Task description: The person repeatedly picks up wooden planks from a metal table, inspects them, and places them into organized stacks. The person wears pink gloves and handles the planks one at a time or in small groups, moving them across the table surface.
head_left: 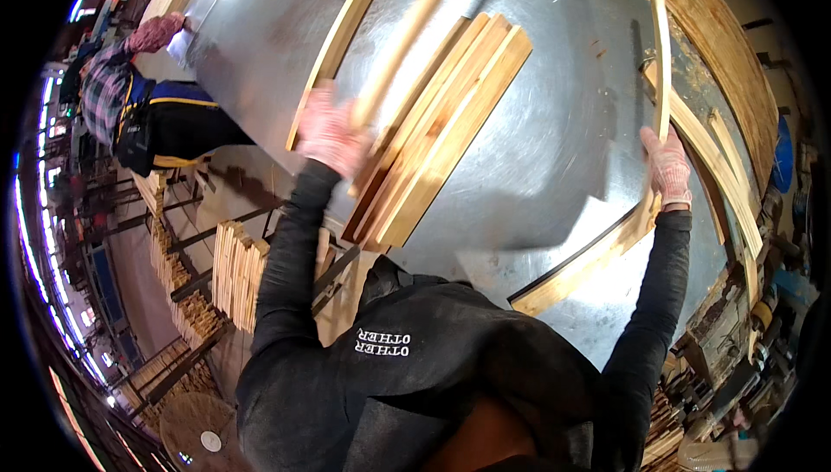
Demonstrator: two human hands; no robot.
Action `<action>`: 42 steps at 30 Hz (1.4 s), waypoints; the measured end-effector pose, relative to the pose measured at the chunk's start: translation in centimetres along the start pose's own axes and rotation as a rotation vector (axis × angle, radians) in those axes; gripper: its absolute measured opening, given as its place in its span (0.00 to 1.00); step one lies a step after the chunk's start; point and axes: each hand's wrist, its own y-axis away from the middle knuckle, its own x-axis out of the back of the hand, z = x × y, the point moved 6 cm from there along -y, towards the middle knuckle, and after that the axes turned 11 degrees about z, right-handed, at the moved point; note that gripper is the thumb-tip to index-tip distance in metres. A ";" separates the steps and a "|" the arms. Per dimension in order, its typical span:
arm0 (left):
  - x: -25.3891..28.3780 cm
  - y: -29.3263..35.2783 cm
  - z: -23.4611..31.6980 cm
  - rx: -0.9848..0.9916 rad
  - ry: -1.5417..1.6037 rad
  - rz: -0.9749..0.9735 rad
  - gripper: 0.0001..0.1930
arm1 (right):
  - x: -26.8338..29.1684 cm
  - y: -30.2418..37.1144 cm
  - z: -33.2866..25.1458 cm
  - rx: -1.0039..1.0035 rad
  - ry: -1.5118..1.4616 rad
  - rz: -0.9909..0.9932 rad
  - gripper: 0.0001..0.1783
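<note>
My left hand [331, 132], in a pale pink knit glove and smeared by motion, is closed on the lower end of a blurred wooden strip [407, 35]. Another wooden strip [346, 22] lies on the metal tabletop just left of that hand. Right of it, several light wooden strips [450, 130] lie side by side in a bundle. At the right, my right hand [666, 167], gloved alike, grips the lower end of a thin wooden strip [660, 48] that points away from me. A wide wooden piece [580, 264] lies below my right hand.
The shiny metal tabletop [571, 74] spans the middle. Loose strips [714, 156] lie along its right side by a curved wooden board [736, 48]. Another person [143, 104] works at the far left. Stacked wood pieces [238, 268] stand on racks at lower left.
</note>
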 end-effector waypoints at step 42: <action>-20.9 7.3 28.5 0.793 1.105 -0.872 0.34 | -0.9 5.8 0.5 0.588 0.054 -0.164 0.47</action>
